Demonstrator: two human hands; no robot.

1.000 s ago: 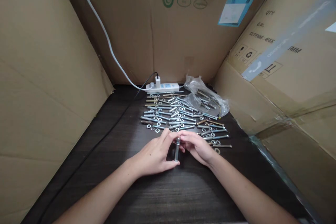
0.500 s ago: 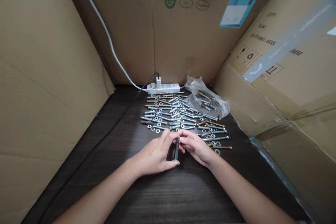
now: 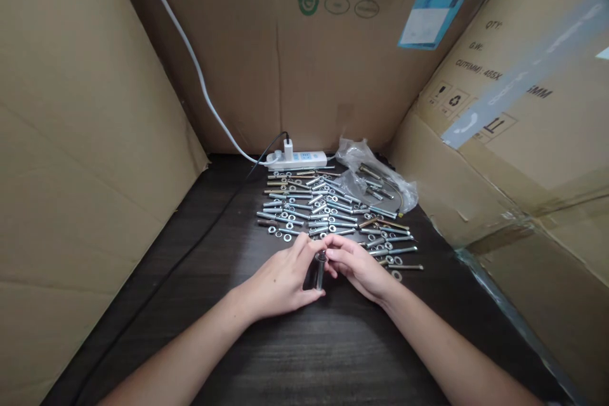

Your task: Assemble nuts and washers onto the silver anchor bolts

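Left hand [image 3: 280, 280] grips a metal bolt [image 3: 320, 274] end to end between thumb and fingers, its long axis nearly upright in the gap between the palms, nearer the left, while the right hand [image 3: 360, 271] pinches its upper end with the fingertips.

A second ago the held bolt [image 3: 319, 275] was bright and shiny. Half a second later it looked dark. Now it looks gray and a bit blurry, and its top end has lost its bright shine too. The view has slid a tiny bit, so the power strip [image 3: 311, 160] and the blue label [image 3: 431, 18] show slightly farther right.
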